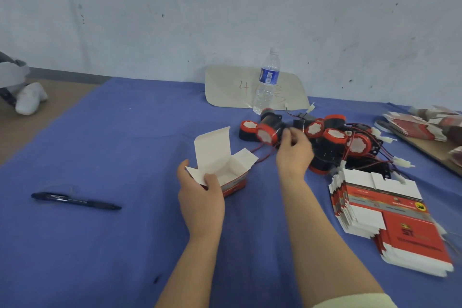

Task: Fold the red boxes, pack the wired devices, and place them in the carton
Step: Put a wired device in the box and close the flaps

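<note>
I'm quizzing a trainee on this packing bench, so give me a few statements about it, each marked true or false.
1. The left hand holds an open red box with its lid flap up. True.
2. A device already lies inside that box. False: the inside that shows is bare white card.
3. The water bottle lies on its side. False: it stands upright near the wall.
4. The pen lies on the blue cloth, to the left of the left hand. True.
5. The right hand rests on the flat boxes. False: it is at the pile of wired devices; the flat boxes lie to the right of that arm.
</note>
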`<state>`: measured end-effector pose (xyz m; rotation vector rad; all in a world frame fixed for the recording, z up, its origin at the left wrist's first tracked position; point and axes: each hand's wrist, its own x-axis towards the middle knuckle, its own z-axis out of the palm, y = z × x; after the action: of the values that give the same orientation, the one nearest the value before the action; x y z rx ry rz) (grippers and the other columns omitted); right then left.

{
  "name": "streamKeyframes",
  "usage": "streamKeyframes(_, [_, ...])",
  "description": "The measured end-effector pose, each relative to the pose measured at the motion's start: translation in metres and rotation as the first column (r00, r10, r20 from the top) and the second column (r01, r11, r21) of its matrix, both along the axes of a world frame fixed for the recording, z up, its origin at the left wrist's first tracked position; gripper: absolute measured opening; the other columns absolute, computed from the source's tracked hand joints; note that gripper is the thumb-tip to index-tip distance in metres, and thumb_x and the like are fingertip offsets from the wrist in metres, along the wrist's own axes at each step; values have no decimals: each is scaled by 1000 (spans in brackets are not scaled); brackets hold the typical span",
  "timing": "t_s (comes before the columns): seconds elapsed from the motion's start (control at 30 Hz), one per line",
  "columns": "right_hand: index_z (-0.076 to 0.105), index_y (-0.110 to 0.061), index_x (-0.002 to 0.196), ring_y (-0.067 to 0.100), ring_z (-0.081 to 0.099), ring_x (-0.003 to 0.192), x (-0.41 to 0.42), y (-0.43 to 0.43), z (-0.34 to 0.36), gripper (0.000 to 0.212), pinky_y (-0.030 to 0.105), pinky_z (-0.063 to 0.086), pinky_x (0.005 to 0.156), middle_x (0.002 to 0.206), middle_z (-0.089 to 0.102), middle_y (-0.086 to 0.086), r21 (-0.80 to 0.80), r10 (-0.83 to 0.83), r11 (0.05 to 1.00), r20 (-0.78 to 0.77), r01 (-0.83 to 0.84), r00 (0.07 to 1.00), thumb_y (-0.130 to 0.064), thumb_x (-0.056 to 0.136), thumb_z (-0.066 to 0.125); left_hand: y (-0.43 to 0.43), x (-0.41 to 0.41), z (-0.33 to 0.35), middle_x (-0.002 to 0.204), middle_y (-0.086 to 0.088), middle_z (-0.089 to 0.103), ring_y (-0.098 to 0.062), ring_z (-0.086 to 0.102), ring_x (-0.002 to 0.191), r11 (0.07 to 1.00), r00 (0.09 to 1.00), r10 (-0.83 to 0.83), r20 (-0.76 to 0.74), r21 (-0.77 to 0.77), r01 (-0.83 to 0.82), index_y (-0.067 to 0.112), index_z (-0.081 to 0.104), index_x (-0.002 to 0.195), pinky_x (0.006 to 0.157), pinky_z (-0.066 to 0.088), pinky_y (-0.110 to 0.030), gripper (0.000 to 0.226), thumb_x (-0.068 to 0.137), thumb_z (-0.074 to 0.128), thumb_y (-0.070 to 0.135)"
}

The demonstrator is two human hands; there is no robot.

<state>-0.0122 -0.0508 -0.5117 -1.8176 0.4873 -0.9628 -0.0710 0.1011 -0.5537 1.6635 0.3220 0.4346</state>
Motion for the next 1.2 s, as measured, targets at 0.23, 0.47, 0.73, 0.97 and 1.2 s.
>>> streamKeyframes(0.23, [56, -12, 65, 17, 51, 58, -61, -9, 60, 39, 30, 40, 58, 59, 57, 1, -398, 239, 877, -126, -270, 963, -33, 97, 50, -11, -6, 3, 85, 17, 49, -10, 54, 78, 985, 986, -169, 5, 33, 169, 18, 41, 133, 61, 43, -28, 33, 99, 40, 21])
streamKeyframes(0.47, [34, -14, 52, 23, 32, 53, -73, 15, 15, 52, 32, 21, 50, 54, 40, 6, -404, 131, 765, -665, -502, 735, -36, 97, 47, -13, -13, 8, 97, 10, 59, 0, 55, 86, 959, 964, -260, 53, -99, 265, 23, 54, 109, 67, 43, -21, 24, 103, 31, 26])
streamKeyframes(0.73, [65, -14, 97, 19, 59, 77, -82, 28, 5, 26, 32, 47, 62, 89, 65, 2, -457, 136, 817, -439, -351, 888, -29, 99, 44, -13, -9, 6, 98, 3, 59, -10, 57, 86, 960, 960, -278, 28, -19, 278, 20, 52, 107, 65, 46, -22, 18, 101, 35, 20])
streamKeyframes(0.97, [51, -19, 63, 15, 45, 65, -83, 36, 1, 46, 27, 29, 51, 81, 52, 1, -459, 121, 768, -580, -446, 806, -46, 98, 38, -13, -8, 3, 88, 10, 61, -2, 57, 78, 958, 958, -283, 52, -25, 285, 24, 55, 96, 58, 42, -15, 16, 100, 40, 29])
streamKeyframes(1.2, [54, -14, 99, 18, 46, 69, -79, 47, 5, 22, 26, 26, 47, 85, 59, 2, -614, -115, 691, -613, -380, 782, -34, 98, 43, -13, -12, 3, 85, 20, 59, 14, 57, 71, 921, 918, -390, 69, 45, 387, 30, 49, 95, 54, 41, -3, 19, 90, 59, 15])
